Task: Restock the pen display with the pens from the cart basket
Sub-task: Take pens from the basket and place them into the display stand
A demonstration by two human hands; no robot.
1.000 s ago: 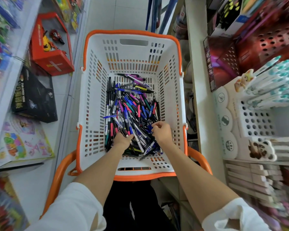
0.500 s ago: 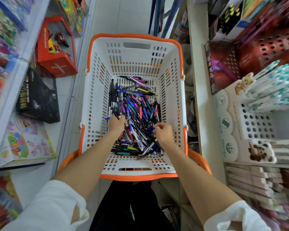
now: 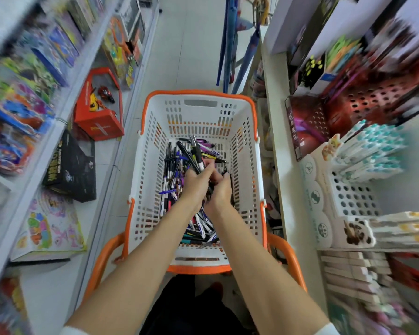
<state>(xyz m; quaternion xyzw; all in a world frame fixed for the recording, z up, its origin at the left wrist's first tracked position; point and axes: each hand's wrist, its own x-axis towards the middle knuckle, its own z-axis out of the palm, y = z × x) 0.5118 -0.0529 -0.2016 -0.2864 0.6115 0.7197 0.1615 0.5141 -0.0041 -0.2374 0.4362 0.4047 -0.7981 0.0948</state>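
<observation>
Aisle view, looking down into the cart.

- White slotted plastic basket with orange rim (image 3: 244,141) sits in the orange cart frame (image 3: 291,257), straight ahead of me between two shelf runs.
- Loose heap of mixed pens (image 3: 171,170) (black, blue, purple, white barrels) covers the basket floor, thickest down the middle and towards the near wall.
- Hands are together, touching, raised above the heap at mid-basket.
- Left hand (image 3: 194,183): fingers wrapped round a bundle of mostly black pens (image 3: 194,153). The bundle tilts up and away to the left, tips clear of the heap.
- Right hand (image 3: 219,193): pressed against the left, fingers curled. Dark barrels show along its outer edge. I cannot tell whether it grips them or only steadies the bundle.
- White perforated pen display with round holes (image 3: 351,197) stands on the right-hand shelf, well apart from the hands. Its upper rows hold teal-capped white pens (image 3: 373,151); many lower holes are unfilled.
- Red perforated display (image 3: 373,102) sits behind it, blurred.
- Left side: red window box with toy figures (image 3: 98,122), black carton (image 3: 70,170) and a colourful activity book (image 3: 51,223) lie on the low shelf.
- Shelf edges on both sides are smeared by motion blur; labels unreadable.
</observation>
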